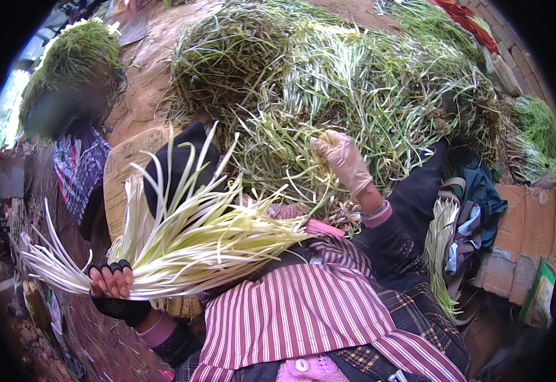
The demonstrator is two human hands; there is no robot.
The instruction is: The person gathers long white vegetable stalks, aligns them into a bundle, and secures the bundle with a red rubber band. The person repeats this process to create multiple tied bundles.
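In a black fingerless glove, my left hand point(112, 286) grips a thick bundle of pale yellow-white leafy stalks point(220, 248), probably blanched chives. The bundle's white ends stick out to the left, and its yellowish leaf tips fan over my lap. My right hand point(342, 160) wears a thin translucent glove, its fingers curled at the near edge of a large heap of green and white stalks point(349, 90). A few loose strands lie around those fingers; whether they are pinched is unclear. Behind the held bundle, another pale bunch point(137, 215) lies against flat cardboard point(120, 176).
A tall green stack point(77, 57) stands at the far left above patterned cloth point(80, 167). To my right are another bunch of stalks point(440, 248), dark green cloth point(483, 200) and a cardboard box point(521, 234). A striped apron point(292, 310) covers my lap.
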